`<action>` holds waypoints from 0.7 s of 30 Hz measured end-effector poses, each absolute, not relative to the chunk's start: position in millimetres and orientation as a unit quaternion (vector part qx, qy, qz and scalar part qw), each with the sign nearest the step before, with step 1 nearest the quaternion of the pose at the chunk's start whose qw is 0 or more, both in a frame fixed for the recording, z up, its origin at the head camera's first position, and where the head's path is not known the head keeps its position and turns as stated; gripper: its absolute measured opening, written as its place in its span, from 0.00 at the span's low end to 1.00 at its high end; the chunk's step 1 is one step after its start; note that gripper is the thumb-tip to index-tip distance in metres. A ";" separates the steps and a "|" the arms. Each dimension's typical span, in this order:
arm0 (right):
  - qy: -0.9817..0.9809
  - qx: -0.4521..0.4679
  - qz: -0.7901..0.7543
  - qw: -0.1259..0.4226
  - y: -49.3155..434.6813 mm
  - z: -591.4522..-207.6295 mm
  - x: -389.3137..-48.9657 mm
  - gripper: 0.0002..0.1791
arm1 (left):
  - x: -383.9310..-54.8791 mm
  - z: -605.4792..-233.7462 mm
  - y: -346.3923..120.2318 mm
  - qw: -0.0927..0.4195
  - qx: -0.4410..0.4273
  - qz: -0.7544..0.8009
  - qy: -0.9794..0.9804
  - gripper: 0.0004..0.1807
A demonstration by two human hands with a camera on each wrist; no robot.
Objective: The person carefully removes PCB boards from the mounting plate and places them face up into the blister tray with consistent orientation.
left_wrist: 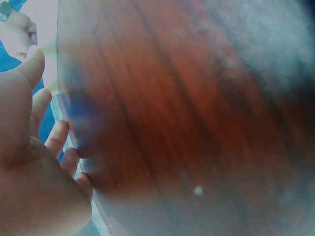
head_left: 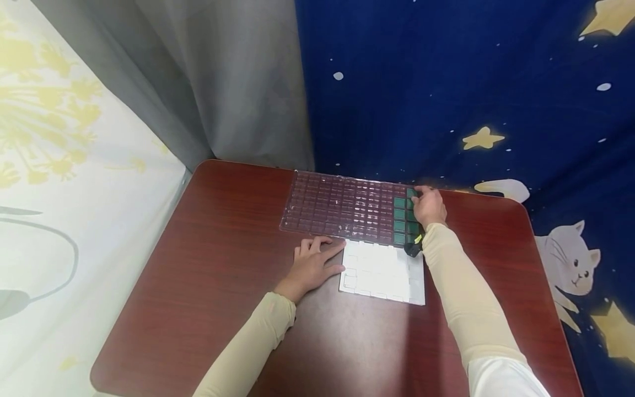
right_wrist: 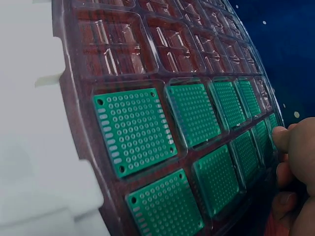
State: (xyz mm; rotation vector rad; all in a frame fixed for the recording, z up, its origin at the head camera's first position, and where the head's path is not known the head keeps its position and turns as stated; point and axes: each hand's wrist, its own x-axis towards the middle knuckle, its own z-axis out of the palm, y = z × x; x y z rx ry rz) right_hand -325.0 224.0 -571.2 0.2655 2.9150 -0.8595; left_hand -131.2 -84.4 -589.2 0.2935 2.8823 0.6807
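At the far right corner of the clear plastic tray [head_left: 317, 207], my right hand [head_left: 430, 207] has its thumb and fingers around a small green circuit board [head_left: 410, 192]. The right wrist view shows the thumb tip right at the farthest board of the outer row. More green perfboards [right_wrist: 135, 132], with rows of ringed holes, lie in the pockets of the tray's two right-end rows. My left hand [head_left: 311, 264] is spread, its thumb and index fingertip at the left edge of a white slotted panel [head_left: 379, 273]. In the left wrist view, the left fingers [left_wrist: 58, 135] look relaxed.
The tray's other pockets [right_wrist: 115, 44] hold no boards. The white panel lies against the tray's near side on the reddish-brown table [head_left: 238, 264]. A blue curtain [head_left: 397, 99] and a grey curtain [head_left: 243, 82] hang close behind the table's far edge.
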 end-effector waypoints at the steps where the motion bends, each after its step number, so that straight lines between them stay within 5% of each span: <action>1: 0.954 0.087 -0.283 0.046 225.0 -570.8 -323.8 0.23 | -131.0 -588.5 -84.3 0.081 0.099 0.229 0.965 0.34; 21: 0.946 -0.013 -0.322 -0.017 199.2 -562.8 -256.5 0.14 | -131.4 -590.3 -84.4 0.083 0.099 0.229 0.965 0.34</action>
